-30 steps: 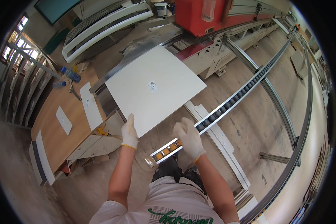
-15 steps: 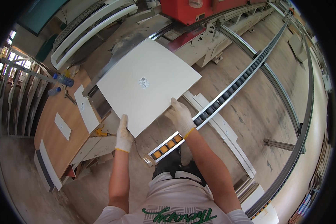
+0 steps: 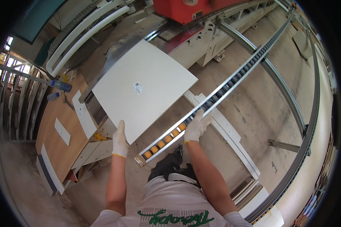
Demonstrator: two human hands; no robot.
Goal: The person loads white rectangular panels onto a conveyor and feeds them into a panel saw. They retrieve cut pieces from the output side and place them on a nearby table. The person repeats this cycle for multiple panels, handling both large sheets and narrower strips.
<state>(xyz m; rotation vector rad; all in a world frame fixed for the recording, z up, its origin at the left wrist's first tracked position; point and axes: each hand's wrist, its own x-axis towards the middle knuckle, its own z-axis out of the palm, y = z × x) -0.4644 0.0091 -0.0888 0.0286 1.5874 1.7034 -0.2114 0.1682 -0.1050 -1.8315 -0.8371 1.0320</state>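
A large white panel (image 3: 155, 72), square-cornered with a small label in its middle, lies on the machine's metal bed. My left hand (image 3: 120, 139), in a white knit glove, grips the panel's near corner, thumb on the top face and fingers hidden below. My right hand (image 3: 197, 128), gloved alike, is closed over the near side of a long roller rail (image 3: 218, 96), apart from the panel. The rail carries black rollers, with yellow ones toward its near end, and runs away to the far right.
Left stands a wood-topped table (image 3: 51, 121) with white strips, bottles (image 3: 61, 86) and a yellow tool (image 3: 100, 136). A red machine housing (image 3: 183, 10) is ahead. Metal cross rails (image 3: 280, 81) and a curved dark rail (image 3: 310, 125) bound the right. White boards (image 3: 231, 132) lie low beside the roller rail.
My right hand has let go of the panel's edge and taken hold of the roller rail. The rail's near part has swung closer to the panel. My left hand stays at the panel's corner.
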